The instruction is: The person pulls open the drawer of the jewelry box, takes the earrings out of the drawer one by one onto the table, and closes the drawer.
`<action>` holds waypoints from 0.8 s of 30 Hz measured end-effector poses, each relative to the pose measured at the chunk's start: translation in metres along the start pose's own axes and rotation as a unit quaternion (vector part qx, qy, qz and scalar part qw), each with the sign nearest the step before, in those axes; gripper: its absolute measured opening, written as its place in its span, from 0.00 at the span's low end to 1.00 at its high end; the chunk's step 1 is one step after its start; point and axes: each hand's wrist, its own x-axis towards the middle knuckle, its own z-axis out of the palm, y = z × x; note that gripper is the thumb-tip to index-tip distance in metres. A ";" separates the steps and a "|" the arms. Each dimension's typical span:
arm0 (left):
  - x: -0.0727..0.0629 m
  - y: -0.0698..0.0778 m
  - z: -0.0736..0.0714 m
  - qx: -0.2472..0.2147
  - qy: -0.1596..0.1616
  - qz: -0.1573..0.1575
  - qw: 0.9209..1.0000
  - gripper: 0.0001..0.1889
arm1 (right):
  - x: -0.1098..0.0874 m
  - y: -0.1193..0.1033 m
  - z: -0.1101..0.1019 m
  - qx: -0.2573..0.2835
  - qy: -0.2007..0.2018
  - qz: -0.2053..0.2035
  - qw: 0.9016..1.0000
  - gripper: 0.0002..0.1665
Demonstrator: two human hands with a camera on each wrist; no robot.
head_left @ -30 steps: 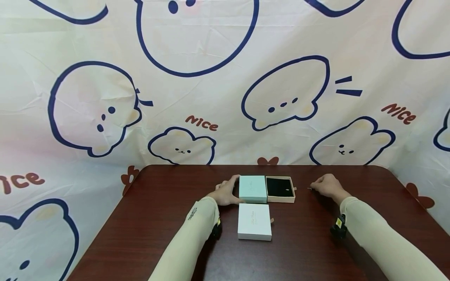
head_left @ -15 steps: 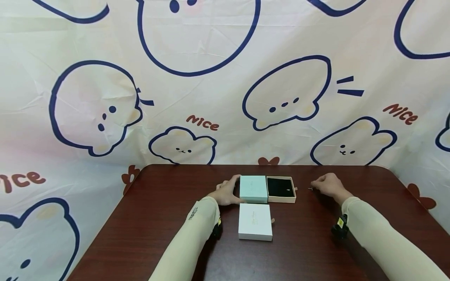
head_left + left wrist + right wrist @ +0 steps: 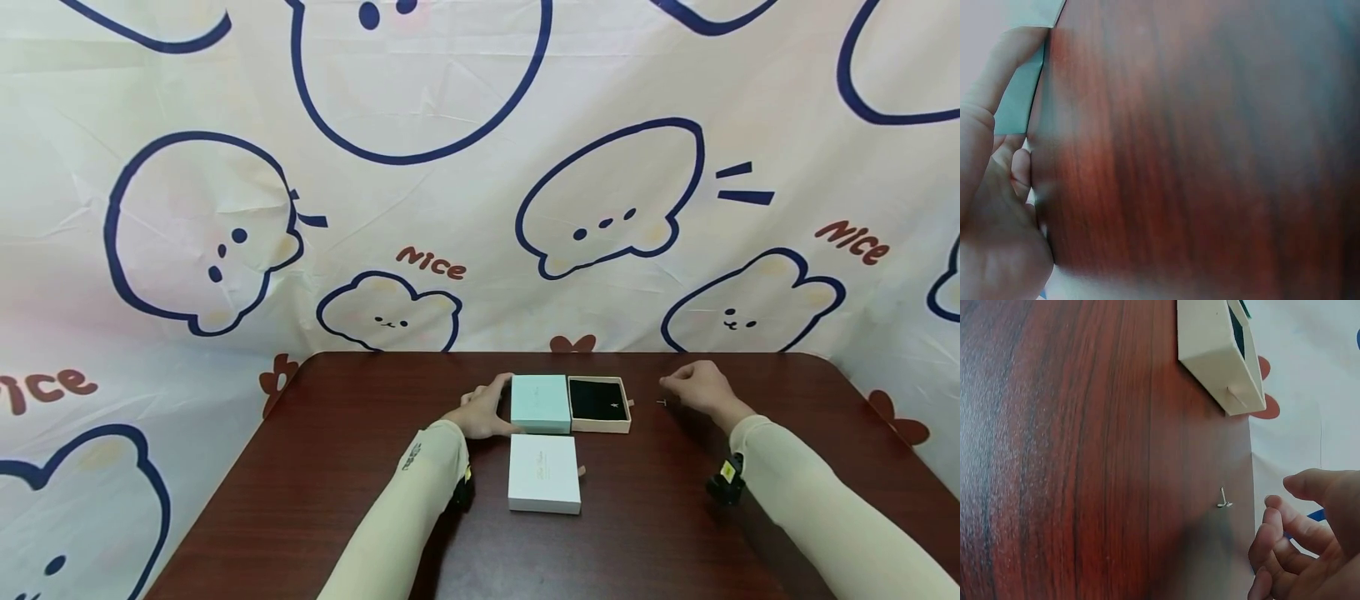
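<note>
Stud (image 3: 1224, 501) on bench (image 3: 360, 442), right of drawer (image 3: 598, 426). Right hand (image 3: 699, 389): fingers apart, empty. Left hand (image 3: 482, 412): fingers clamped on blue box (image 3: 540, 403), left of drawer. Clumsy pinch could flick tiny stud away.

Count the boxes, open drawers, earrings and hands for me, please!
Boxes: 2 (teal box, white box)
Open drawers: 1 (cream drawer)
Stud earrings: 2 (drawer stud, table stud)
Hands: 2 (left hand, right hand)
Total: 7

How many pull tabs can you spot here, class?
2: a tab on the right end of the open tray, and a second tab on the right side of the white box. Any behind the left hand would be hidden.
</note>
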 end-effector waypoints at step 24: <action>0.000 -0.001 0.000 -0.002 -0.005 -0.001 1.000 0.54 | -0.011 -0.036 0.009 -0.018 0.004 -0.065 0.998 0.18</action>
